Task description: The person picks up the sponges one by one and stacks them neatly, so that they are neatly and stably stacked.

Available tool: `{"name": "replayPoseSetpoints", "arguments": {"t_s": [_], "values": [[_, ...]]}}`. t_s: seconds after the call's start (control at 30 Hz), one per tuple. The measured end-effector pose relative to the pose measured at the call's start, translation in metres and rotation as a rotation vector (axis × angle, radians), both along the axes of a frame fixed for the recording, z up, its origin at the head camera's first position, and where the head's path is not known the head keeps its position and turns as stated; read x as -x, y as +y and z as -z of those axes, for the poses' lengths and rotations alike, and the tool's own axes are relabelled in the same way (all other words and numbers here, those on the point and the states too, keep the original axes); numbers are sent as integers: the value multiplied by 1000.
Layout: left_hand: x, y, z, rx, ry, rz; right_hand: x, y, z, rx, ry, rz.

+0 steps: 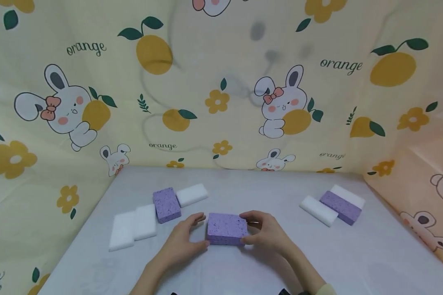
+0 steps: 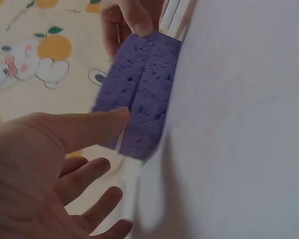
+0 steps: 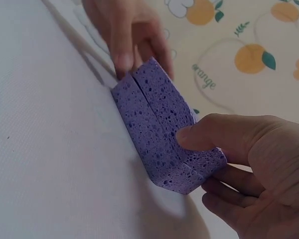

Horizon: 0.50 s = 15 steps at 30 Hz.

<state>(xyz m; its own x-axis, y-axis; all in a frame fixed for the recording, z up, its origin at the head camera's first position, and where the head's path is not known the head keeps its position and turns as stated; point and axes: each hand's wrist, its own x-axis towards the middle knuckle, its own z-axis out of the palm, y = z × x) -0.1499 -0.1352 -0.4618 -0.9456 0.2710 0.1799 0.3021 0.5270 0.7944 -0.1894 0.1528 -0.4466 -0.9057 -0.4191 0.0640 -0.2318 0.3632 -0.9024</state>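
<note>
Two purple sponges (image 1: pixel 227 224) lie one on top of the other in the middle of the table, pocked with small holes; a seam between the layers shows in both wrist views. My right hand (image 1: pixel 267 233) holds the stack at its right end, thumb (image 3: pixel 204 134) across the seam at the front and fingers round the end. At the left end is my left hand (image 1: pixel 182 239), its fingers (image 2: pixel 102 204) loosely spread and its thumb (image 2: pixel 92 130) extended along the near side of the stack, overlapping it in the left wrist view.
On the left, two white pads (image 1: pixel 122 230) overlap beside a purple sponge (image 1: pixel 166 205), with another white pad (image 1: pixel 192 194) behind it. To the right, a purple sponge (image 1: pixel 340 207) lies between two white pads (image 1: pixel 318 210). A patterned cloth (image 1: pixel 221 123) rises around the table (image 1: pixel 273 188).
</note>
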Motion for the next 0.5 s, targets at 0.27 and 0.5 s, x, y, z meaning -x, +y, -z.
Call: {"name": "replayPoseSetpoints", "arguments": {"t_s": [0.27, 0.5], "values": [[-25, -50, -36, -17, 107, -79, 0, 0, 1, -9, 14, 3], [-31, -114, -42, 1, 142, -306, 2, -1, 3, 6, 15, -1]]}}
